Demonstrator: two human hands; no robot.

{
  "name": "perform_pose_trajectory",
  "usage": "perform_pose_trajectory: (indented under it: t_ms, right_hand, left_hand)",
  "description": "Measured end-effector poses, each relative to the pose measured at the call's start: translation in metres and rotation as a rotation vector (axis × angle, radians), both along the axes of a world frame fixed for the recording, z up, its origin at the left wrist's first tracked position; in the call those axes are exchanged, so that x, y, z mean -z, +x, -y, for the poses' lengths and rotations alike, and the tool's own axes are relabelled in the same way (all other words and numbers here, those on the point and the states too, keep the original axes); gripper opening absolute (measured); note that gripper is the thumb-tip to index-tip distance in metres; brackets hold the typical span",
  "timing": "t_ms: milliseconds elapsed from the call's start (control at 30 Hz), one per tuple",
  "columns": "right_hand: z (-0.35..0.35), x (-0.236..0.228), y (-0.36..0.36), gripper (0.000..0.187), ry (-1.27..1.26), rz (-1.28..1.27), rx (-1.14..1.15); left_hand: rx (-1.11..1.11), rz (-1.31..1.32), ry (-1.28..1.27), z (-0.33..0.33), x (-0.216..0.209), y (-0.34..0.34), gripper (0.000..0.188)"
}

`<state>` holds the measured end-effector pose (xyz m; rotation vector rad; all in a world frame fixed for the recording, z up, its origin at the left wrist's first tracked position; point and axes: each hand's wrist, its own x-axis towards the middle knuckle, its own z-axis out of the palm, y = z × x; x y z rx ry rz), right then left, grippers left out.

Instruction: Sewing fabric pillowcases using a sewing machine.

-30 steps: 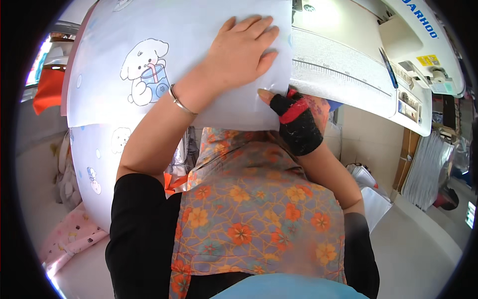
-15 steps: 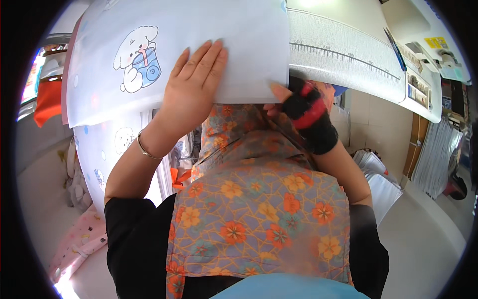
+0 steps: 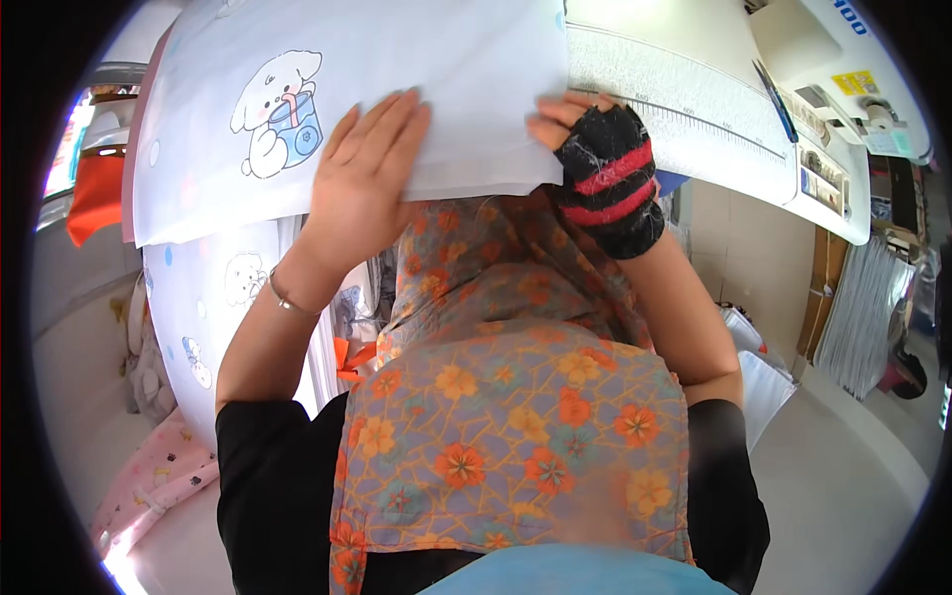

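The left hand (image 3: 367,174) is pressing flat and open on the thin, limp printed fabric (image 3: 377,89) lying at the tabletop's (image 3: 694,89) near edge, while the gloved right hand (image 3: 600,164) is pinching its near corner, probably the best hold.

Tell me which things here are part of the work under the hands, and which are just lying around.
In use:
- white printed fabric with a puppy picture
- left hand, flat on the fabric
- right hand in a black and red fingerless glove, at the fabric's edge
- white sewing-machine table

Lying about:
- pink patterned cloth
- orange cloth
- stack of white sheets
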<state>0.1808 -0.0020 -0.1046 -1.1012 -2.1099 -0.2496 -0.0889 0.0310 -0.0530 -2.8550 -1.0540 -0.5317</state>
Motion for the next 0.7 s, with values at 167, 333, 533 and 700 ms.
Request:
perform_pose_trajectory:
  t_ms: [167, 333, 533, 700]
  right_hand:
    - [0.003, -0.012, -0.005, 0.041, -0.085, -0.024, -0.058]
    - [0.0, -0.019, -0.001, 0.047, -0.127, 0.052, -0.062]
    - [-0.016, -0.035, -0.005, 0.049, -0.197, 0.014, -0.032]
    - [-0.04, -0.043, -0.003, 0.045, -0.221, 0.016, -0.014]
  left_hand:
    - [-0.262, -0.006, 0.174, -0.02, 0.019, -0.092, 0.063]
    - [-0.416, -0.017, 0.228, -0.041, 0.024, -0.164, 0.062]
    - [-0.354, -0.103, 0.191, -0.078, 0.002, -0.182, 0.064]
    - [-0.32, -0.153, 0.17, -0.116, -0.005, -0.185, 0.063]
